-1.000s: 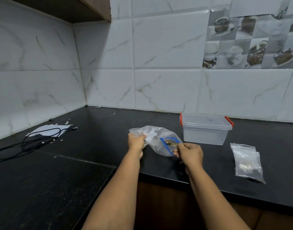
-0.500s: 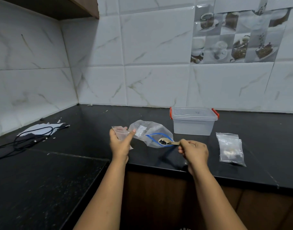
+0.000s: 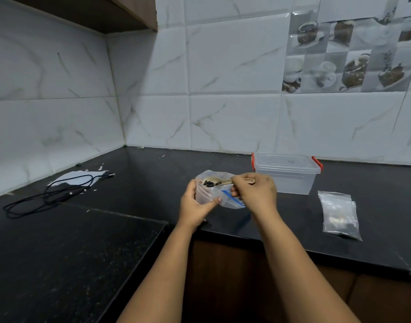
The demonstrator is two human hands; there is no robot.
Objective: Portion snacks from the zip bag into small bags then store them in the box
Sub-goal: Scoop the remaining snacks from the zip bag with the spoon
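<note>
While left hand (image 3: 195,203) grips small bag (image 3: 203,194), right hand (image 3: 254,190) holds spoon (image 3: 219,182) above.

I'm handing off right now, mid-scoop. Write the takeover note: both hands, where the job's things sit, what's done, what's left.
Left hand: holds a small bag upright with its mouth open, above the counter edge.
Right hand: pinches the spoon handle; the bowl carries dark snack pieces over the small bag's mouth.
Zip bag: on the counter behind the hands, blue zip visible.
Box: at the back right, lid on, red latches.
Filled small bags: flat on the counter, right of the box.
Done: some portions bagged.
Left: tip this spoonful in, seal, finish portions, put all the bags in the box.
</note>
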